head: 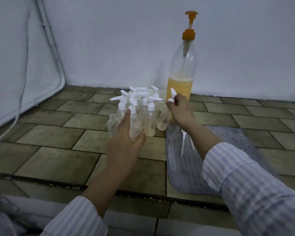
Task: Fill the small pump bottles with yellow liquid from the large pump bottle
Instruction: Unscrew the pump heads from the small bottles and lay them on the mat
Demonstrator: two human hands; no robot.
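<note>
Left hand [124,138] gripping uncapped small bottle [135,128], right-hand [179,108] fingers pinching white pump head [172,96], its tube hidden.

Both forearms reach forward in striped sleeves. The left hand [124,138] is spread, with fingers extended far and the thumb out to the right. Farther right, the right hand [179,108] is raised, its fingertips pinched together.
</note>
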